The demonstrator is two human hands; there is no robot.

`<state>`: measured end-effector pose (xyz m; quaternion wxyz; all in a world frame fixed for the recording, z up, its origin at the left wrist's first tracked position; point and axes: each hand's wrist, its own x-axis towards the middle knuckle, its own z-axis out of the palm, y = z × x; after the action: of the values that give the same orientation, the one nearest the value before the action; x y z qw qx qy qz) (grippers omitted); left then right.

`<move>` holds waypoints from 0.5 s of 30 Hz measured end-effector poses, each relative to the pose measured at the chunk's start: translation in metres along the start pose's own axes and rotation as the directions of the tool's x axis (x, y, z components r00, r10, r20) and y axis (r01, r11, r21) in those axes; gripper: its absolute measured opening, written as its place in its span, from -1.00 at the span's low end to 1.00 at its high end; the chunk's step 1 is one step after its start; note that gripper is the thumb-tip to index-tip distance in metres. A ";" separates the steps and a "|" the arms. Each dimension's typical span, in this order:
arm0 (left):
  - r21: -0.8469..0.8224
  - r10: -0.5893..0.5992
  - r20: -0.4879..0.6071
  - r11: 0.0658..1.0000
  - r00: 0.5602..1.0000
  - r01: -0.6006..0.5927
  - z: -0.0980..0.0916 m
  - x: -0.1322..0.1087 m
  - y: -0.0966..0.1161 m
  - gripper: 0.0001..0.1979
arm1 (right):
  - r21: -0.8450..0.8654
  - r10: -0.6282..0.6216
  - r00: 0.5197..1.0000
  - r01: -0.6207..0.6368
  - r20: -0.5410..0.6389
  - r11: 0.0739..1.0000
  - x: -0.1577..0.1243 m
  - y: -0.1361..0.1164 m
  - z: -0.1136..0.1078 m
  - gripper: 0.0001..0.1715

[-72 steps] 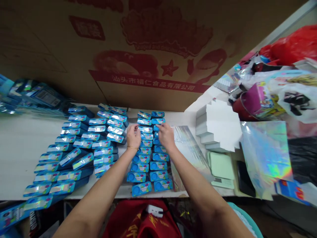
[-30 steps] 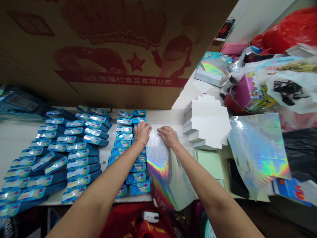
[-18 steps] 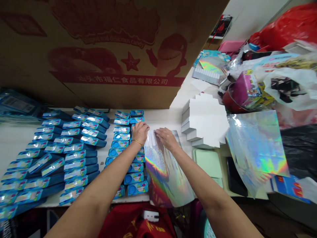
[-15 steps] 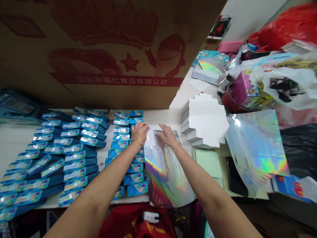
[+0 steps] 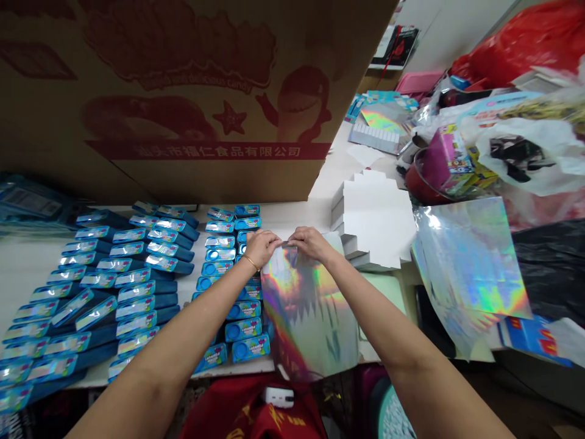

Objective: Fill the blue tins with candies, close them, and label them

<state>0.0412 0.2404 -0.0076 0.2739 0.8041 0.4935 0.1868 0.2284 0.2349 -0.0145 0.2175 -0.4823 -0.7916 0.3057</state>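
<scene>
A shiny holographic sheet point(image 5: 315, 317) lies in front of me, its near end hanging a little over the table edge. My left hand point(image 5: 262, 247), with a thin bracelet at the wrist, pinches the far edge near its left corner. Close beside it, my right hand point(image 5: 311, 244) is closed on the same edge. Small blue boxes point(image 5: 243, 330) stand in two columns just left of the sheet, partly under my left forearm. To the right sits a stack of white die-cut card pieces point(image 5: 375, 213).
A large brown carton point(image 5: 205, 177) walls off the back. More blue boxes point(image 5: 141, 286) crowd the left. Another holographic sheet point(image 5: 475, 256), a red bowl point(image 5: 423, 183) with packets, plastic bags point(image 5: 525, 152) and a pale green pad point(image 5: 386, 292) are on the right.
My right hand has moved left and closed on the sheet's far edge; before, its fingers were apart over the sheet. The sheet has shifted slightly and its surface bends differently.
</scene>
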 end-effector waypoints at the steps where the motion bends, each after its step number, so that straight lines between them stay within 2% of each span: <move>1: -0.035 -0.022 0.009 0.999 1.000 0.022 0.000 0.002 0.001 -0.77 | -0.112 -0.029 0.999 0.025 -0.035 0.993 -0.001 -0.002 -0.001 -0.76; 4: -0.178 -0.132 0.009 0.975 0.991 0.131 0.003 0.005 0.000 -0.75 | -0.378 -0.083 0.984 0.018 -0.156 0.926 -0.004 -0.011 0.001 -0.74; 6: -0.305 -0.191 0.003 0.935 0.982 0.183 0.006 0.006 -0.002 -0.74 | -0.464 -0.123 0.979 0.033 -0.166 0.885 -0.007 -0.017 0.004 -0.71; 11: -0.607 -0.313 0.043 0.746 0.949 0.273 0.013 0.000 -0.005 -0.73 | -0.529 -0.207 0.972 0.120 -0.109 0.840 -0.016 -0.020 0.019 -0.60; 13: -0.664 -0.339 0.087 0.681 0.937 0.309 0.013 -0.002 -0.005 -0.72 | -0.517 -0.218 0.968 0.124 -0.125 0.847 -0.019 -0.017 0.025 -0.58; 15: -0.665 -0.350 0.109 0.670 0.930 0.330 0.013 -0.004 -0.004 -0.73 | -0.492 -0.209 0.964 0.103 -0.165 0.864 -0.022 -0.018 0.028 -0.59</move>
<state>0.0442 0.2354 -0.0200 0.5683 0.5413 0.5370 0.3092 0.2083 0.2011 -0.0233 0.1986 -0.4850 -0.8512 0.0282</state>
